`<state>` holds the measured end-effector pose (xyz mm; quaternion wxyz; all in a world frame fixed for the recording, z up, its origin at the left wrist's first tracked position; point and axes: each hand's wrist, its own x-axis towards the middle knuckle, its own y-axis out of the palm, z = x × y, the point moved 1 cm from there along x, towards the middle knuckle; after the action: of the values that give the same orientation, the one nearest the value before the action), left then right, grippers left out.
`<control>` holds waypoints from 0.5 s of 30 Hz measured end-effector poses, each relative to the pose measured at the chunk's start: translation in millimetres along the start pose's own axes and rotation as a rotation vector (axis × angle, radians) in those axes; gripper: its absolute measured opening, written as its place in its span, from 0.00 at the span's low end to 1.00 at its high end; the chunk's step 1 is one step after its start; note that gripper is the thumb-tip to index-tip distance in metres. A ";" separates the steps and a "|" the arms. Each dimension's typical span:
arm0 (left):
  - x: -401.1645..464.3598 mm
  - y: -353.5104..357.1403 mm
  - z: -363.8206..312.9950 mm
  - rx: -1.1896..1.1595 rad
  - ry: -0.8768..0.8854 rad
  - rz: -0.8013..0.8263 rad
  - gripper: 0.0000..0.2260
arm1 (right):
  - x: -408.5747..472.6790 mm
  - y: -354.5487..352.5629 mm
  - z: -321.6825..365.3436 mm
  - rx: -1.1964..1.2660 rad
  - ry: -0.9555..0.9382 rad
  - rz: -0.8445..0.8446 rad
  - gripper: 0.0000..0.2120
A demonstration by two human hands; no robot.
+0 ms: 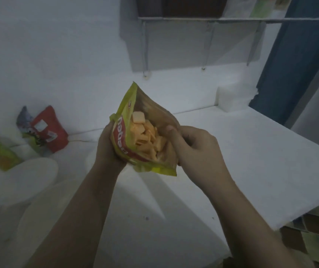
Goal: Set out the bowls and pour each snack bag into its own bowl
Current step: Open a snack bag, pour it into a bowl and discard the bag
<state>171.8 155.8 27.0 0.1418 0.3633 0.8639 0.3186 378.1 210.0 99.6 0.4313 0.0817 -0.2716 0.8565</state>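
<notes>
White counter: both hands grip open snack bag betw. them (chips visible).

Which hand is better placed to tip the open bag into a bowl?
Probably the left hand: it grips the body of the yellow bag, and the white bowl lies on its side. The right hand only pinches the opened edge.

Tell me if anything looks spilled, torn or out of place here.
Nothing stands out. The left hand and right hand hold the yellow snack bag open, its orange pieces still inside. The red bag leans against the wall, and no crumbs show on the white table, though the picture is dim and blurred.
</notes>
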 end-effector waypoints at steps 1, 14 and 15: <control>-2.6 -9.6 -14.3 -0.003 0.025 -0.017 0.13 | 4.9 11.5 5.3 0.029 -0.017 -0.005 0.22; -60.1 -188.9 -184.6 -0.068 0.135 -0.278 0.28 | 31.9 199.9 86.6 0.081 -0.297 0.242 0.22; -65.0 -203.5 -192.6 -0.068 0.153 -0.287 0.28 | 32.6 213.6 95.9 0.065 -0.326 0.254 0.21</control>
<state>16.0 -85.5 40.6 0.1317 0.2056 0.9041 0.3508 181.8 78.6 108.0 0.2675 0.1982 -0.3179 0.8878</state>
